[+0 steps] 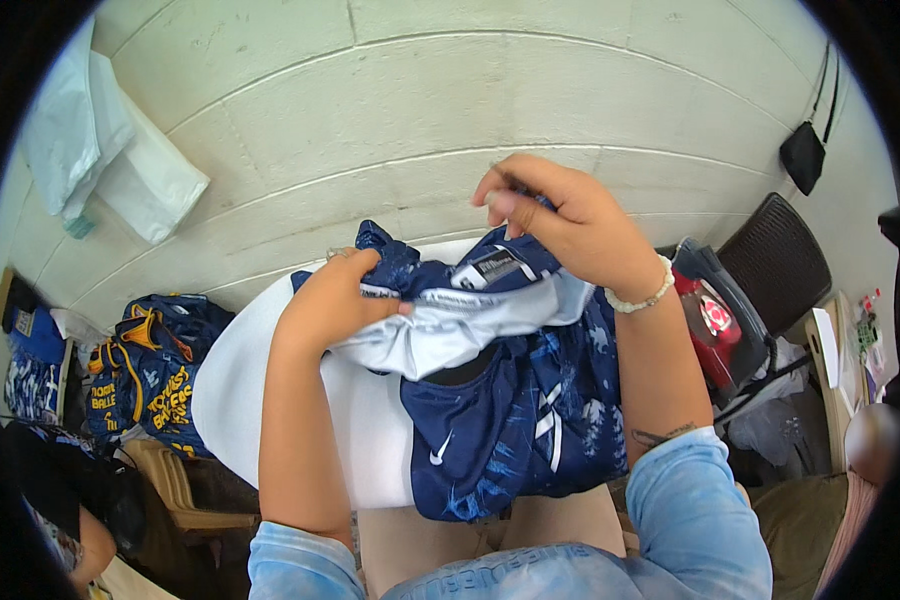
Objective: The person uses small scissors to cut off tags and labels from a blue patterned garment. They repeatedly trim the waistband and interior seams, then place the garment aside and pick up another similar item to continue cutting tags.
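A navy blue patterned sports garment lies bunched on a white board with a rounded left end. Its shiny white inner fabric is turned outward, beside a printed band and a black-and-white label. My left hand grips the garment at the band, thumb over the white fabric. Above the label, my right hand is raised with its fingers bent toward the thumb. A dark bit shows between them, but I cannot tell what it is.
Behind the board stands a pale block wall with white plastic sheets hanging at left. Navy-and-yellow jerseys are piled left. A red-and-black bag and a dark chair back stand right. Other people sit on both sides.
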`<state>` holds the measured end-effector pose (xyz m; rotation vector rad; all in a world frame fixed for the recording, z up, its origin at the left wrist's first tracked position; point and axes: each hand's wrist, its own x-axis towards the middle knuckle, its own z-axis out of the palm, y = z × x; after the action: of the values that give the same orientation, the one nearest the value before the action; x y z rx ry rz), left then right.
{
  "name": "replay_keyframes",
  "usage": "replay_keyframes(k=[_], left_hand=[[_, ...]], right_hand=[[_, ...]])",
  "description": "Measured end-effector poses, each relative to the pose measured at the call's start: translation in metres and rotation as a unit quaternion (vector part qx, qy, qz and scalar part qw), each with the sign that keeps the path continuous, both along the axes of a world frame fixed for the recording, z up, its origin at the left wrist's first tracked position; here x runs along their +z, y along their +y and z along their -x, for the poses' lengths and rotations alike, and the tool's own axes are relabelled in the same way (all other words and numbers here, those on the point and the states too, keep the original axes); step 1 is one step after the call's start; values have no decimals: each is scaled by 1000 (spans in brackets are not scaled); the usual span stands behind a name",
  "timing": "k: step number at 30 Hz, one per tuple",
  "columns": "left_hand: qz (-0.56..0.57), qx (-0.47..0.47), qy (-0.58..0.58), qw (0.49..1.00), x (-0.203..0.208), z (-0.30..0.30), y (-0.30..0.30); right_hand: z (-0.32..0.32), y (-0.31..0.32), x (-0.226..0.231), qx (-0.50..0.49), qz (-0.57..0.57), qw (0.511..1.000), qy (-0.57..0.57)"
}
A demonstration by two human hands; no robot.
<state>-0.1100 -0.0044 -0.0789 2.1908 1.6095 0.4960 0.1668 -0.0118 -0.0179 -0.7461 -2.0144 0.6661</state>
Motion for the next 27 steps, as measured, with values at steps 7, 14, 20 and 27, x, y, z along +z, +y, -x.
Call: replay_keyframes(k=[7, 14, 20, 27], left_hand=[[-43, 47, -205, 977, 6, 3, 10], [-23, -37, -641, 766, 9, 6, 11], [89, -132, -757, 634, -21, -8, 17], [217, -507, -665, 503, -8, -2, 10]], right_hand=[[8, -17, 4, -74, -85, 992, -62], [32, -41, 4, -126, -82, 988, -40], [88, -63, -21, -96, -164, 981, 48], [71, -99, -17, -223, -187, 954, 71]])
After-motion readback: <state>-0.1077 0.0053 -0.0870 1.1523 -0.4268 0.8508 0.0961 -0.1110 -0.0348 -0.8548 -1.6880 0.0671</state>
